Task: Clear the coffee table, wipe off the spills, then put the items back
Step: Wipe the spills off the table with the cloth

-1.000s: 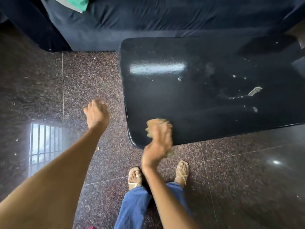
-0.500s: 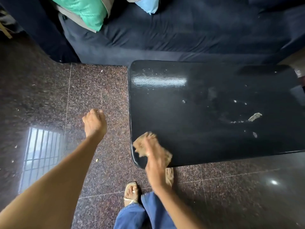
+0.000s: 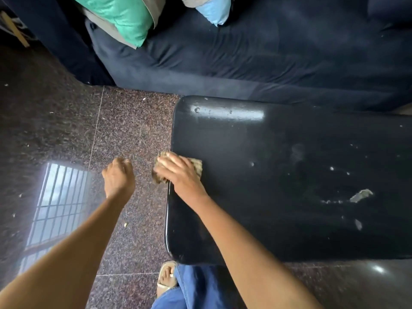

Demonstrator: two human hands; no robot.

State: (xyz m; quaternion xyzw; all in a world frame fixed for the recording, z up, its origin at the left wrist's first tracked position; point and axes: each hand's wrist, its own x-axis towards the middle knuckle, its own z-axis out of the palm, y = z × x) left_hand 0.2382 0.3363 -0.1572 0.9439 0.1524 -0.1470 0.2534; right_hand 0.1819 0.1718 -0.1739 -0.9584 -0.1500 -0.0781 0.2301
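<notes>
A glossy black coffee table (image 3: pixel 256 208) fills the right half of the view. My right hand (image 3: pixel 178 172) presses a brownish cloth (image 3: pixel 197 167) flat on the table's left edge, fingers spread over it, part of the cloth hanging off the side. My left hand (image 3: pixel 118 177) hovers over the floor just left of the table, fingers curled and holding nothing. White crumbs and a pale scrap (image 3: pixel 361 195) lie with dried spill marks on the table's right part.
A dark blue sofa (image 3: pixel 267 52) stands right behind the table, with a green cushion (image 3: pixel 124 16) and a light blue cushion (image 3: pixel 214 10) on it. Speckled granite floor (image 3: pixel 66 130) lies to the left. My sandalled foot (image 3: pixel 167 277) stands at the table's near corner.
My right hand has slid the cloth from the table's near left corner farther up along the left edge. My left hand moved closer to the table. The view shifted toward the sofa.
</notes>
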